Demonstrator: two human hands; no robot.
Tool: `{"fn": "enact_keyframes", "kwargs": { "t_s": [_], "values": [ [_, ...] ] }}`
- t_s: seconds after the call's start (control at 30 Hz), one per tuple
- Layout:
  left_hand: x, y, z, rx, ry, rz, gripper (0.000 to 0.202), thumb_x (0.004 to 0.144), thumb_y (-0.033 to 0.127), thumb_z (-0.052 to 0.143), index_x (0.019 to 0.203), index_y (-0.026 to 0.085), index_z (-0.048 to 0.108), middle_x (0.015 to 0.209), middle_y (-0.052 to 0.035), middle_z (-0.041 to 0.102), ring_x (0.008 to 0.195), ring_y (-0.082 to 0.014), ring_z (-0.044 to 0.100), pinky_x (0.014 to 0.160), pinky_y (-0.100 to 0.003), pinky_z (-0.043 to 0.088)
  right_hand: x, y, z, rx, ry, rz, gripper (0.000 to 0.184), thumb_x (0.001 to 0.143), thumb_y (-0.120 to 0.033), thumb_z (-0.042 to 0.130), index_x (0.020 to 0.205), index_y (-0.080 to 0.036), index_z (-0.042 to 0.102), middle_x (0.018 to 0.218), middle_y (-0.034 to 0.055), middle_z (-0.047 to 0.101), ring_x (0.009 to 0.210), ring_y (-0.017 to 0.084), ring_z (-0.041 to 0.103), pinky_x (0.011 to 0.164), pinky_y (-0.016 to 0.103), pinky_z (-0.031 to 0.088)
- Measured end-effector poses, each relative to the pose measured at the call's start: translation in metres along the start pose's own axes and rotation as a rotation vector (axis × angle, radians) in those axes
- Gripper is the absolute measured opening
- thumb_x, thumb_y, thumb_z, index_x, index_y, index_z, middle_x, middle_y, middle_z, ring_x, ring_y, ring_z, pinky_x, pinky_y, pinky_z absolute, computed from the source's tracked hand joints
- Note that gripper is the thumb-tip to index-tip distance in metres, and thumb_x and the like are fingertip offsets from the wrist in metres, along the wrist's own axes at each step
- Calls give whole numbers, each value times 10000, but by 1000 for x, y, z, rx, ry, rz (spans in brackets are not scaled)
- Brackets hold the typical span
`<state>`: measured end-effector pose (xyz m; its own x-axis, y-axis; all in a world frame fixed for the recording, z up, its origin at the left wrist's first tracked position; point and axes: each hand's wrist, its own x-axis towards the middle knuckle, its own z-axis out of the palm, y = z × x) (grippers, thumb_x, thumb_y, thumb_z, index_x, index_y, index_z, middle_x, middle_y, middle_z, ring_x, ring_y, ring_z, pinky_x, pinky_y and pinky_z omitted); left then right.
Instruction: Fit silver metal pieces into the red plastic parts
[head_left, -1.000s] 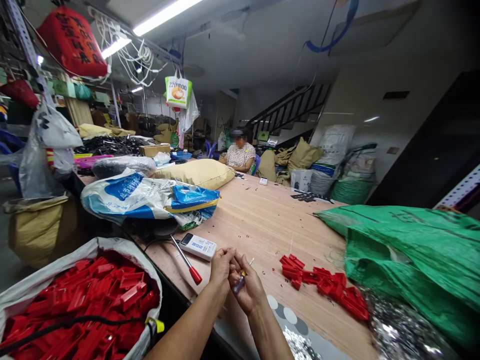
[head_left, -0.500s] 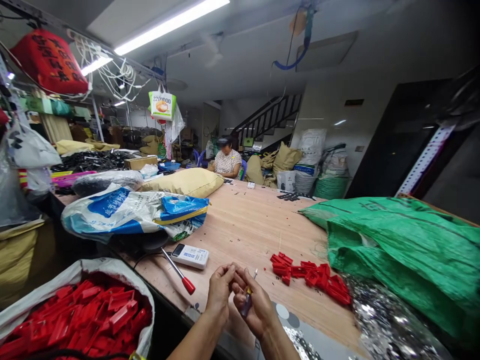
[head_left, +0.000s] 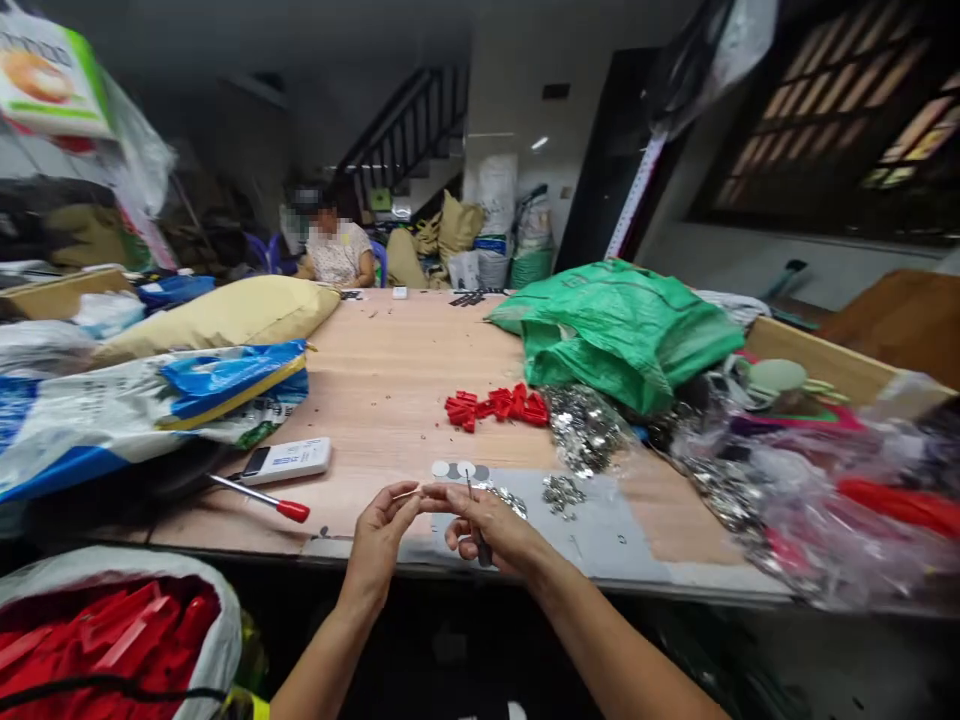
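Note:
My left hand (head_left: 381,540) is raised over the table's front edge, its thumb and fingers pinched together. Whatever lies between them is too small to make out. My right hand (head_left: 499,522) reaches across so that its fingertips meet those of the left. Curled in its lower fingers is a small screwdriver (head_left: 483,550) with a dark handle, its thin shaft pointing up. Just beyond the right hand lie small shiny metal pieces (head_left: 508,499) on a grey mat (head_left: 637,540). Farther back is a cluster of red plastic parts (head_left: 499,405).
A white sack (head_left: 225,620) of red parts stands at lower left. Near it are a red-tipped metal rod (head_left: 255,497) and a white device (head_left: 292,458). A green sack (head_left: 615,320) and bagged metal pieces (head_left: 589,430) lie to the right. A co-worker (head_left: 337,250) sits across the table.
The view has swung right and down, bringing the grey mat and right-side bags into sight. My hands stay together at the fingertips, and the screwdriver remains in my right hand.

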<state>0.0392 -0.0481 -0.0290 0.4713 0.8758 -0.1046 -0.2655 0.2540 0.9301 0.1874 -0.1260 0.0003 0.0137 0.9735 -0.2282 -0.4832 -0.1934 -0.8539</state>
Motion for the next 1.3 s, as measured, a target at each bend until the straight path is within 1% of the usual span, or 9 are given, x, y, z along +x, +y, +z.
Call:
{"fn": "enact_keyframes", "kwargs": {
  "t_s": [0.13,0.23,0.33,0.4,0.53,0.73,0.93,1.07,1.3],
  "values": [
    [-15,-14,-9,135,44,-4,352,697,377,734,970,166,665,930,-70,734,922,-220,673,892,-336,471,-30,-10,-52,-304,245,-56,340,861,-425,579,1061,-162,661,1019,126,698,449,34,495,333,124,246],
    [-25,-27,-11,156,81,26,348,690,405,732,939,167,678,873,-65,734,879,-214,676,862,-327,495,-35,-28,-93,-941,509,-102,310,913,-368,480,1111,-186,633,1006,90,703,502,75,536,396,173,349],
    [-37,-36,-8,163,88,38,331,667,400,749,901,173,693,845,-60,731,856,-218,679,826,-307,519,-19,-49,-121,-1215,651,-116,274,865,-249,553,1115,-169,633,1104,102,667,846,176,628,678,268,485],
    [-45,-39,-5,185,81,34,315,665,392,752,892,178,702,854,-61,731,862,-224,680,816,-296,530,-1,-62,-131,-1340,710,-110,312,831,-174,584,1141,-176,623,1207,111,612,1066,227,564,873,317,436],
    [-56,-42,-3,255,52,38,303,652,403,758,861,188,719,842,-62,734,852,-240,685,795,-288,544,35,-82,-142,-1560,801,-34,324,863,-128,514,1171,-186,598,1264,141,543,1127,266,533,946,380,377],
    [-60,-45,0,321,151,76,309,658,455,734,829,199,719,783,-49,732,797,-233,692,752,-263,542,49,-81,-154,-1735,759,40,257,910,-216,489,1136,-159,599,1170,128,583,1041,248,567,876,400,424],
    [-42,-46,4,387,154,199,266,702,435,702,836,205,717,869,-57,717,872,-235,670,818,-284,521,50,-67,-143,-1751,568,-56,239,869,-285,564,1094,-276,644,1120,34,614,1010,180,572,854,252,410],
    [-15,-45,12,530,68,325,265,783,339,640,1026,240,677,1087,-74,669,1051,-249,607,940,-351,468,62,-87,-152,-1709,684,-50,418,923,-346,474,1333,-263,473,1302,89,497,1052,195,557,868,265,407],
    [52,-38,55,902,-16,527,663,758,288,663,1372,261,413,1465,-127,352,1370,-276,300,1107,-457,265,104,-115,-174,-1648,822,176,672,858,-500,535,1434,-221,327,1285,183,506,1133,287,530,897,356,385]
  ]
}}
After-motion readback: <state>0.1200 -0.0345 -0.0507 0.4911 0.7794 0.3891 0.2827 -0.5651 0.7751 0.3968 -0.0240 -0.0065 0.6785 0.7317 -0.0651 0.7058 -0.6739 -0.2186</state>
